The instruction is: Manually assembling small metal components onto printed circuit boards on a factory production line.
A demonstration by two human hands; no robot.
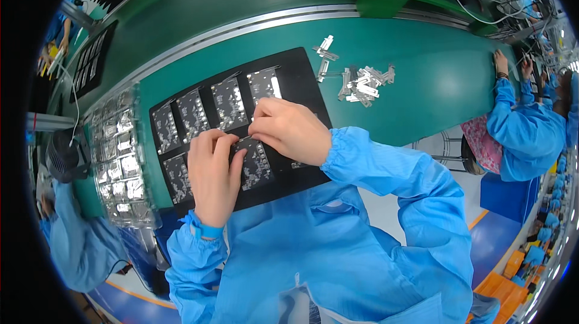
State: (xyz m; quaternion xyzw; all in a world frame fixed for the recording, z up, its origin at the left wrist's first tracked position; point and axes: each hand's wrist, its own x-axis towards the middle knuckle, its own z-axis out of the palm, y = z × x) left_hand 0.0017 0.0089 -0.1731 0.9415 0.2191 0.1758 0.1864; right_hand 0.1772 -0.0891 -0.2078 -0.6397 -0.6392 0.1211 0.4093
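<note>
A black tray [301, 74] lies tilted on the green bench in front of me, with several dark printed circuit boards [229, 104] set in two rows. Both hands meet over a circuit board [256, 164] in the near row. My right hand [292, 131] is closed in a pinch at that board's upper edge; whatever is between its fingertips is hidden. My left hand [214, 173] has thumb and fingers curled together at the same board's upper left corner, and what they grip cannot be made out. Its wrist wears a blue band [205, 227].
Small silvery metal strips [365, 86] lie in a loose pile beyond the tray's right side. Clear plastic trays [123, 161] with metallic parts stand at left. A metal rail [241, 24] crosses behind. Another person [522, 125] sits at right, a blue sleeve [78, 233] at left.
</note>
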